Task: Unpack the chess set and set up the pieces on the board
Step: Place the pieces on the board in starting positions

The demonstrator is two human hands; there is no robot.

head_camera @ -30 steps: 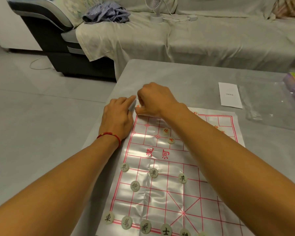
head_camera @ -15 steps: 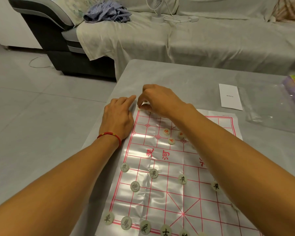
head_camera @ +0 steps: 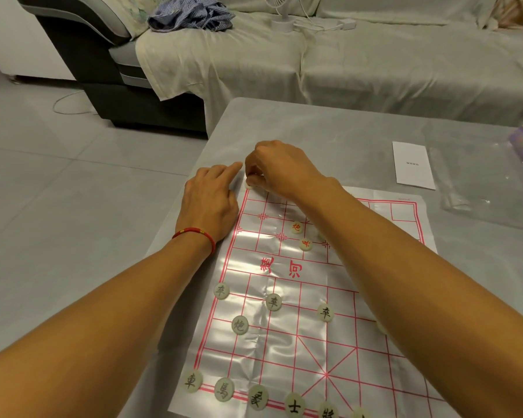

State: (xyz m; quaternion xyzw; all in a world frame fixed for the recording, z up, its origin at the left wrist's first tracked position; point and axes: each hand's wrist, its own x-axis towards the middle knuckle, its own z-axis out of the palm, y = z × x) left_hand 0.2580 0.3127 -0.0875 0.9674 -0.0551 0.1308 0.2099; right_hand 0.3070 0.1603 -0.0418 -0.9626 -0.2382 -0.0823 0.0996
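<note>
At the board's (head_camera: 284, 297) far left corner, the right hand (head_camera: 280, 168) had lifted slightly, now pinching a pale piece (head_camera: 249, 184) onto the corner point, while the left hand (head_camera: 213, 203) pressed flat, fingers spread, beside it.

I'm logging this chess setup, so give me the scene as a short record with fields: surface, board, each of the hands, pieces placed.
surface: grey table
board: thin printed sheet with red grid, flat on the table
left hand: rests on the board's far left edge
right hand: pinches a pale piece at the far left corner
near side: black-lettered pieces set out
far side: two red-lettered pieces visible
</note>
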